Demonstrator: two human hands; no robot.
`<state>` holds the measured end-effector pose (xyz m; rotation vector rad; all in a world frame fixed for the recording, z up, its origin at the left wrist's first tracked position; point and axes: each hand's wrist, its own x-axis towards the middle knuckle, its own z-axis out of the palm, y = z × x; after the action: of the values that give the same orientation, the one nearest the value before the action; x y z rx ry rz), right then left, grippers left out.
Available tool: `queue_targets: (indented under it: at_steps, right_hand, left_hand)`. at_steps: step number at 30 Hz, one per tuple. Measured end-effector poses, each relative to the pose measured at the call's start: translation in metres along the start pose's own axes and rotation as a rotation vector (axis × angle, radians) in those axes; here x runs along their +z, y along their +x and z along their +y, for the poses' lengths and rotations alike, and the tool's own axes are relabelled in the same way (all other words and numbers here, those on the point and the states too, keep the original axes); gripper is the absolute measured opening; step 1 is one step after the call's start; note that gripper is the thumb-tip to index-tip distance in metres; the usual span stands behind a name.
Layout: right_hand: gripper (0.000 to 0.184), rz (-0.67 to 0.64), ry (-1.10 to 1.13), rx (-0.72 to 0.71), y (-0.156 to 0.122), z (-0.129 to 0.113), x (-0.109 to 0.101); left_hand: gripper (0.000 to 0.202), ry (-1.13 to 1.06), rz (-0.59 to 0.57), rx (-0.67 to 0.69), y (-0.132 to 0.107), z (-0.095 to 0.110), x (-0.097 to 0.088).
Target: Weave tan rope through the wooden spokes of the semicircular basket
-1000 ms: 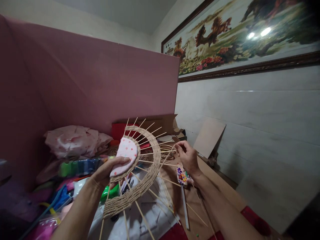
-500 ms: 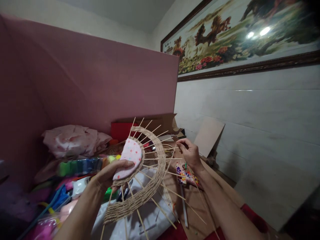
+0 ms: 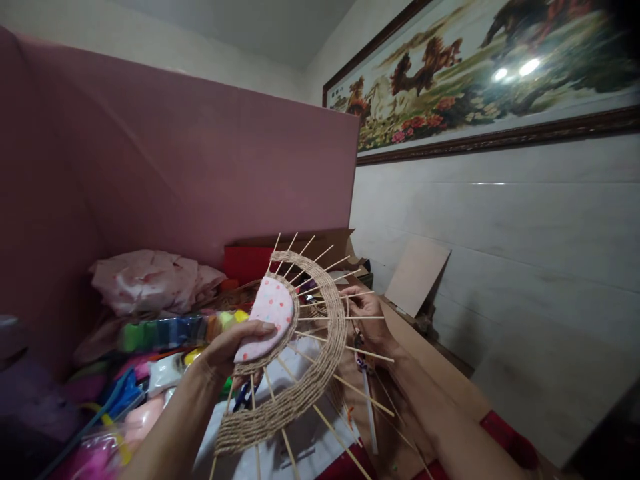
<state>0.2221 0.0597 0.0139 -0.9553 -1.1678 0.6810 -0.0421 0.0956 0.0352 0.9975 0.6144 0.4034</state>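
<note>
Jute edge: the right hand (image 3: 369, 310) bunches its fingers narrowly behind the stick tips; whether a strand lies pinched there, I cannot tell. Slack in such a strand would leave a loose bulge.
Spotted pad: the left hand (image 3: 230, 343) grips the white, red-spotted, half-round fabric pad (image 3: 273, 303), thumb flat on top, other fingers underneath. With this single hold, a hard push on the far rim could twist the whole piece.
Woven arc: the broad, curved band of tan jute cord (image 3: 336, 320) sits around the pad, apart from it, raised over the brown tabletop (image 3: 425, 350). Uneven tugging could draw neighbouring spokes together and warp the curve.
Pale spokes: thin, straight wooden sticks (image 3: 363, 394) fan past the band. They look brittle; a knock from the right wrist could crack or loosen one.
Underneath: a narrow, translucent rod (image 3: 369, 407) and a crumpled white sheet (image 3: 273, 460) lie below; if the piece dips, stick ends might snag the sheet.
Left flank: shiny bagged packets of coloured material (image 3: 165, 333) crowd the left forearm, so a careless sweep could shift them.
</note>
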Motion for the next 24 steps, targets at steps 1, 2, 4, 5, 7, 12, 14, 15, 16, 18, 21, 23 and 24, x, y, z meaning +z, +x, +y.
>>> queue_targets:
  at_steps: [1, 2, 4, 5, 7, 12, 14, 15, 16, 18, 21, 23, 24]
  right_hand:
    - [0.018, -0.01, 0.03, 0.02, -0.001, 0.001, 0.002]
    - [0.02, -0.019, 0.051, 0.04, -0.001, 0.002, 0.004]
    - [0.022, -0.035, 0.065, 0.064, -0.003, 0.002, 0.007]
    - [0.023, -0.041, 0.064, 0.068, -0.004, 0.002, 0.009]
    - [0.024, -0.041, 0.062, 0.062, -0.005, 0.0, 0.012]
    - [0.023, -0.073, 0.156, 0.102, -0.007, 0.0, 0.012]
    - [0.024, -0.127, 0.229, 0.174, -0.008, 0.0, 0.012]
    - [0.024, -0.151, 0.265, 0.21, -0.009, 0.0, 0.012]
    - [0.025, -0.175, 0.297, 0.241, -0.01, -0.001, 0.012]
    - [0.025, -0.226, 0.339, 0.285, -0.011, -0.005, 0.014]
    - [0.023, -0.278, 0.355, 0.32, -0.014, -0.014, 0.016]
    - [0.021, -0.293, 0.342, 0.349, -0.016, -0.021, 0.017]
    - [0.02, -0.298, 0.334, 0.369, -0.018, -0.023, 0.017]
  left_hand:
    - [0.037, 0.007, 0.0, -0.007, 0.0, 0.0, 0.001]
    - [0.037, 0.004, -0.004, -0.013, 0.0, 0.0, 0.001]
    - [0.037, -0.021, -0.011, -0.005, 0.002, -0.002, -0.001]
    - [0.036, -0.03, -0.019, 0.003, 0.003, -0.003, -0.003]
    - [0.035, -0.029, -0.041, 0.003, 0.004, -0.005, -0.006]
    - [0.036, -0.01, 0.017, -0.034, 0.006, -0.004, -0.004]
    - [0.031, -0.047, 0.062, 0.048, 0.007, -0.003, 0.0]
    - [0.029, -0.068, 0.076, 0.102, 0.008, -0.003, 0.001]
    - [0.027, -0.09, 0.087, 0.153, 0.008, -0.003, 0.002]
    - [0.027, -0.112, 0.085, 0.223, 0.009, -0.004, 0.002]
    - [0.03, -0.119, 0.055, 0.295, 0.01, -0.005, -0.001]
    - [0.031, -0.149, 0.043, 0.317, 0.011, -0.005, -0.002]
    - [0.031, -0.184, 0.048, 0.321, 0.011, -0.005, -0.001]
